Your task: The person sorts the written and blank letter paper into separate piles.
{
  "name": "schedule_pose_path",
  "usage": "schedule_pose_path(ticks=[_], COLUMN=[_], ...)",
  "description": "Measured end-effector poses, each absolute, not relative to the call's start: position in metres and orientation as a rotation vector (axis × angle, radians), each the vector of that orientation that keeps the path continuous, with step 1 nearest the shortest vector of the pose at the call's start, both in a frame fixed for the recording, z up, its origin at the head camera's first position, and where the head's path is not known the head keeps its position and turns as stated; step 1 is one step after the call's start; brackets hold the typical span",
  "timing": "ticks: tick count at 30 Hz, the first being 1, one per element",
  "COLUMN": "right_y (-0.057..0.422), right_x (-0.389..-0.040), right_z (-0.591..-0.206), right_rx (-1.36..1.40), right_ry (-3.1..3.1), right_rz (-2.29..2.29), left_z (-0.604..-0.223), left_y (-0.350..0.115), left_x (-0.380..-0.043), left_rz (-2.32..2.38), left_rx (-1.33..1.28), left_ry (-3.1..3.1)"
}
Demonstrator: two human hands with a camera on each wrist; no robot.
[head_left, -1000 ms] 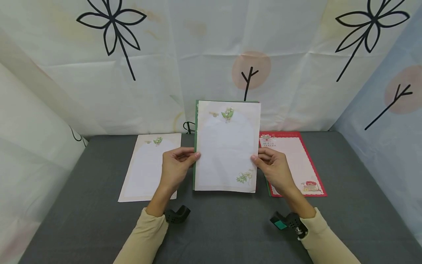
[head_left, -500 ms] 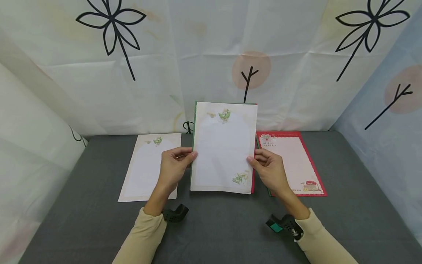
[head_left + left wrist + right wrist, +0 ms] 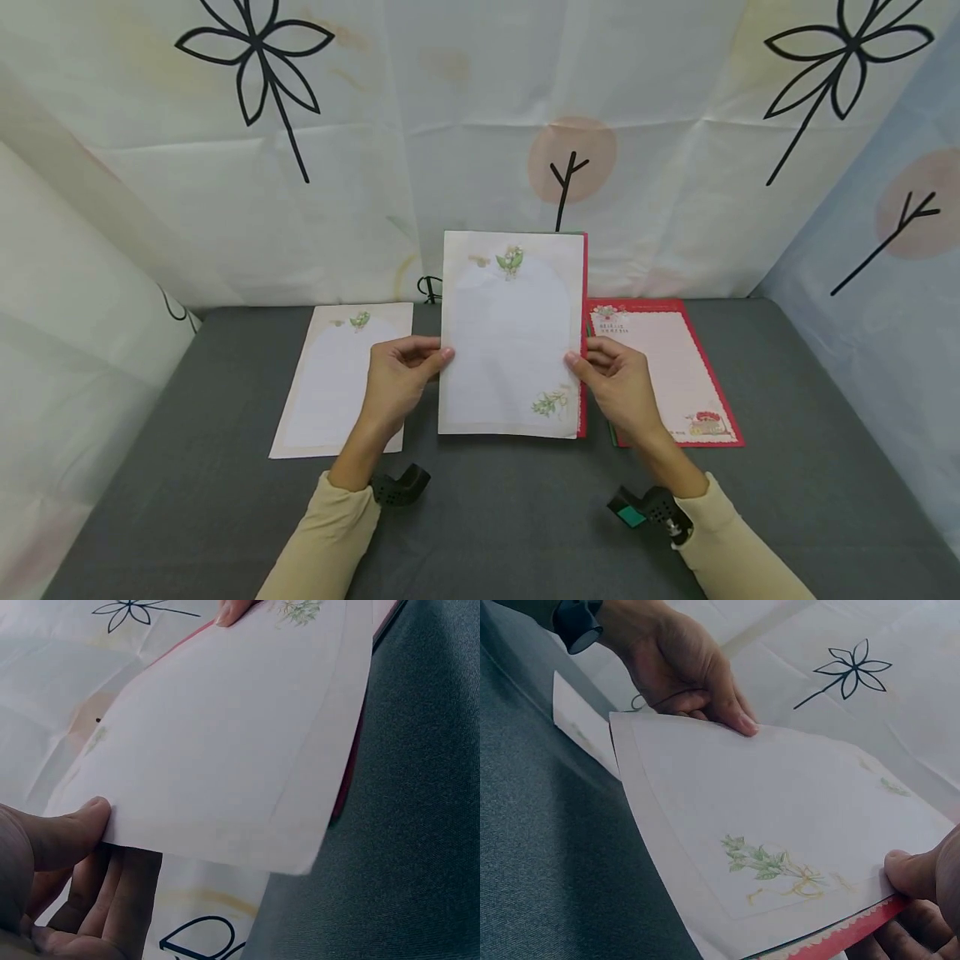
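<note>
Both hands hold a small stack of decorated letter paper upright over the table. Its front sheet is a white sheet of paper [image 3: 510,342] with green floral prints at top and lower right. Behind it, a red-bordered sheet [image 3: 582,417] shows along the right edge. My left hand [image 3: 400,377] pinches the left edge, thumb in front and fingers behind. On the right edge, my right hand [image 3: 618,382] pinches the same way. In the right wrist view, a thin dark green line shows between the white sheet [image 3: 705,795] and the red border [image 3: 855,930].
A similar white floral sheet [image 3: 322,400] lies on the dark grey table [image 3: 517,533] at left. At right lies a red-bordered sheet [image 3: 682,358] with a green edge under it. A patterned white cloth [image 3: 465,100] hangs behind the table.
The stack swayed slightly left, then a little back right. The green edge at its left has gone from sight, and a red edge now shows at its right. Both hands keep their grip.
</note>
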State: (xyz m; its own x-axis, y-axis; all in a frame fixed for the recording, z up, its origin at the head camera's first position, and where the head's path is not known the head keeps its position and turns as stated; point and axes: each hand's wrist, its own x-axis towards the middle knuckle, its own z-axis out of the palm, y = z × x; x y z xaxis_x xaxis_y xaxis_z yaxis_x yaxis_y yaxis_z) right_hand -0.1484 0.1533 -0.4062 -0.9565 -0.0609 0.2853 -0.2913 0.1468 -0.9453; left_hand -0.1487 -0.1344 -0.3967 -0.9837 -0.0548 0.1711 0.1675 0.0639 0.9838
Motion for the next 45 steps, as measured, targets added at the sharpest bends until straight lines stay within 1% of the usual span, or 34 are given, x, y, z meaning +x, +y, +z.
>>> schedule_pose_path(ticks=[14,21,26,34,45], right_y=[0.16,0.164,0.167,0.17,0.173], right_x=[-0.152,-0.153,-0.154,-0.155,-0.156], right_z=[-0.405,-0.405,-0.403,-0.401,-0.401], right_rx=[0.254,0.289,0.29,0.258,0.248], right_ry=[-2.166,-2.083,-2.076,-2.081,-2.06], right_rz=[2.153,2.219,2.17,2.174,2.179], left_z=[-0.394,-0.391,-0.388,-0.378,-0.371], left_y=[-0.137,-0.144,-0.164,-0.202,-0.259], left_x=[-0.149,-0.149,-0.151,-0.151,-0.145], left_rz=[-2.119,-2.115,-2.094,-1.99,-1.918], left_rx=[-0.108,-0.041,0.0,0.135,0.458], left_ry=[-2.177,-2.239,-2.259,-2.269,-2.14])
